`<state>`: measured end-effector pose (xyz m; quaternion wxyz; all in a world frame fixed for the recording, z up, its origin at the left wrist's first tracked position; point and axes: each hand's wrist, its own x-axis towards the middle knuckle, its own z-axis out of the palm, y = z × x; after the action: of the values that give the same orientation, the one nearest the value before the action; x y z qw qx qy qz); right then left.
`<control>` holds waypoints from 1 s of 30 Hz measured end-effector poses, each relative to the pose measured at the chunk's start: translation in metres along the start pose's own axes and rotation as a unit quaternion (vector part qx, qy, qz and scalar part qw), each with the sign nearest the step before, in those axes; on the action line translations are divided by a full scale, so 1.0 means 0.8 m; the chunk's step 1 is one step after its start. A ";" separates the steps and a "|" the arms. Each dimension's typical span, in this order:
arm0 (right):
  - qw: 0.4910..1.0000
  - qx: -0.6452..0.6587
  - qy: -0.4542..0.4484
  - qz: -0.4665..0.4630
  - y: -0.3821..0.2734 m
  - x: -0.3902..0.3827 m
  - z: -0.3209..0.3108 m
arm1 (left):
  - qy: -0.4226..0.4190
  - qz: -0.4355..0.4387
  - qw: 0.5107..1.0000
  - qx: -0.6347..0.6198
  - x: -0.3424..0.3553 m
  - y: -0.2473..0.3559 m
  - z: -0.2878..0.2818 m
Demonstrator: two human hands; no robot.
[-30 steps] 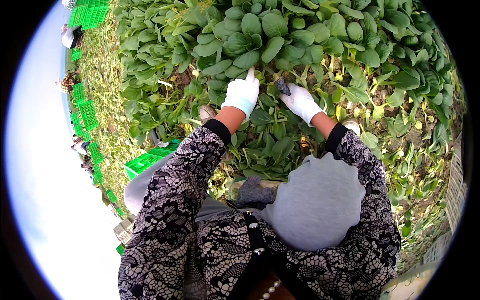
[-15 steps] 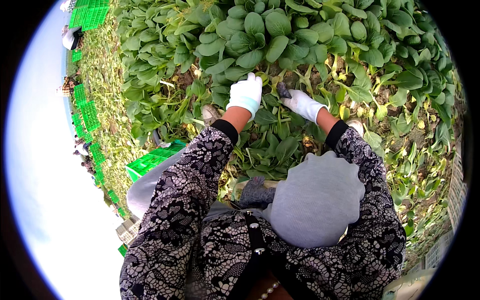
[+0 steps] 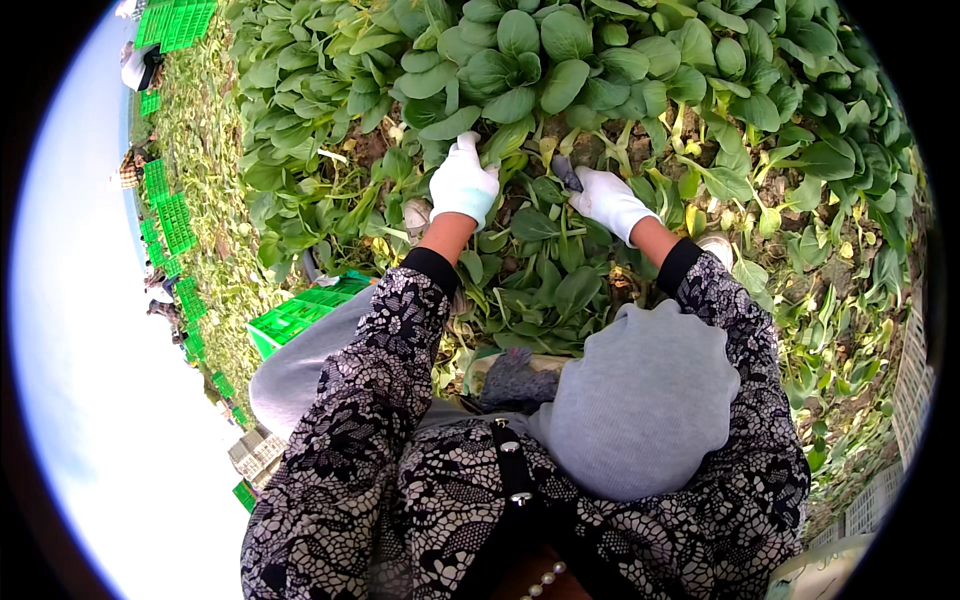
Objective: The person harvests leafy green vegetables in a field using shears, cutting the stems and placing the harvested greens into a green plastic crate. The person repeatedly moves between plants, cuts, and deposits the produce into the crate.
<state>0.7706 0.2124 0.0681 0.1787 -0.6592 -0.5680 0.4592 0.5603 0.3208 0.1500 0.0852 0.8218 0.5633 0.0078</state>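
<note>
My left hand, in a white glove, has its fingers curled on leafy greens at the front of a dense bed. My right hand, also gloved, grips a small dark grey tool among pale stems; its working end is hard to make out. Loose cut leaves lie on the ground below my hands. A dark grey cloth-like bundle rests between my legs.
A green crate stands at my left beside my leg. More green crates run along the left, with other people crouched among them. Grey crates line the right rim. Yellowed leaves cover soil at right.
My left hand first dipped lower with its raised finger curling in, then moved left and up in the leaves. My right hand shifted slightly right, still holding the dark tool.
</note>
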 end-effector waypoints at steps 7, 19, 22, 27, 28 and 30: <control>0.998 -0.061 -0.020 -0.024 -0.009 0.016 -0.008 | -0.118 0.003 0.983 0.142 -0.014 0.048 -0.031; 0.985 -0.054 -0.160 -0.026 -0.003 0.016 -0.001 | -0.116 -0.080 0.977 0.161 0.014 -0.024 0.035; 0.996 0.017 -0.092 -0.002 -0.004 -0.030 0.008 | -0.104 -0.112 0.986 0.070 -0.024 -0.048 0.023; 0.989 0.147 0.015 -0.003 0.017 -0.068 -0.059 | 0.015 -0.014 1.000 0.003 -0.075 -0.036 0.006; 0.984 0.178 0.023 0.009 0.016 -0.082 -0.072 | 0.020 0.019 0.999 -0.017 -0.080 -0.026 -0.004; 0.984 0.160 0.076 0.028 0.031 -0.112 -0.090 | -0.015 0.091 0.995 -0.035 -0.086 0.034 -0.049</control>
<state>0.8488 0.1442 0.1224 0.3118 -0.6709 -0.4529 0.4976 0.5564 0.2526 0.1983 0.1211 0.8660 0.4846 0.0233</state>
